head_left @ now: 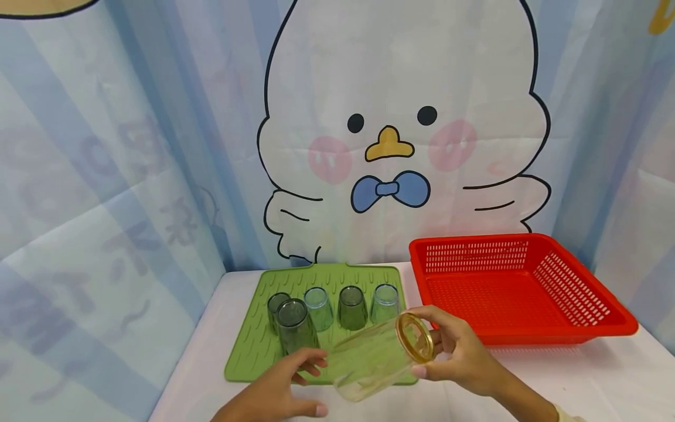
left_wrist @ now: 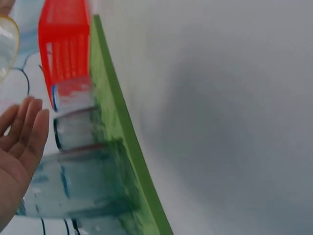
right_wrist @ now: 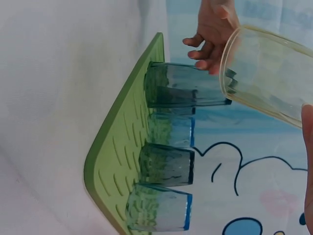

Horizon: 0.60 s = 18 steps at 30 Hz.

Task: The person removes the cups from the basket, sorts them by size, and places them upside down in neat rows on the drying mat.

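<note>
My right hand [head_left: 464, 357] grips a tall pale-yellow drinking glass [head_left: 369, 357] by its thick amber end, thumb below and fingers above. The glass is tilted, its other end pointing down and left; the right wrist view shows this clear glass [right_wrist: 269, 73] too. My left hand [head_left: 279, 384] is near that lower end, fingers spread and slightly bent; in the left wrist view the left hand [left_wrist: 22, 152] appears apart from the glass. Behind them a tall grey glass [head_left: 297, 328] and several shorter grey and blue glasses [head_left: 352, 309] stand on a green drying mat [head_left: 245, 351].
A red slotted plastic basket [head_left: 506, 340] sits on the white-covered table [head_left: 527, 387] to the right of the mat. A curtain [head_left: 390, 234] with a cartoon bird closes off the back, and striped cloth hangs at both sides.
</note>
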### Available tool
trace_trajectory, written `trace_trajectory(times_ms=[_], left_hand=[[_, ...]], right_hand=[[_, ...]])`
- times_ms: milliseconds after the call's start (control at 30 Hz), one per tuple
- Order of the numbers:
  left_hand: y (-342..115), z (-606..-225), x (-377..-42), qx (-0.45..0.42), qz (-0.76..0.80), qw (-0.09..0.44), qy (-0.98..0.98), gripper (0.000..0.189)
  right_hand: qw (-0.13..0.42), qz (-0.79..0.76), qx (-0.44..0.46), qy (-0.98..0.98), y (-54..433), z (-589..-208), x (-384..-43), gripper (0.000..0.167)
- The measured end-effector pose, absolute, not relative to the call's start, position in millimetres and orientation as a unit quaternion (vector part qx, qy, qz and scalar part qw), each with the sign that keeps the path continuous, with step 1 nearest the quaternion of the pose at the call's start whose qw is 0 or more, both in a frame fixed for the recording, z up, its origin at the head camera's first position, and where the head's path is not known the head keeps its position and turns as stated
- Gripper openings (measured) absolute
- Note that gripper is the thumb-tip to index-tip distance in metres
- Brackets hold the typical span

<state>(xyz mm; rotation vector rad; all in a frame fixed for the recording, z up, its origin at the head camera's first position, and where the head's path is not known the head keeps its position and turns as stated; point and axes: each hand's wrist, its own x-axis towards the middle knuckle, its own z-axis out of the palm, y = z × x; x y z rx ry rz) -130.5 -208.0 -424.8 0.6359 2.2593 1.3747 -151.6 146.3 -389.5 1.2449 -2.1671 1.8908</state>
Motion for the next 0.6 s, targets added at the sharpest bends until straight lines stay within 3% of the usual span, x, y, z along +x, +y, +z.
trace_trajectory(times_ms=[233,600], left_hand=[[-243.0,-431.1,-135.2,0.242,0.460,0.236,0.821,0.053],[-287.5,-441.8,-160.5,0.231,0.391,0.173,0.874,0.044]], right_hand=[[-0.012,0.604,0.356,-0.713,149.0,-393.5,-154.6,0.063],[-0.012,0.620,0.369,-0.692,146.8,-399.1,-162.8,0.058]])
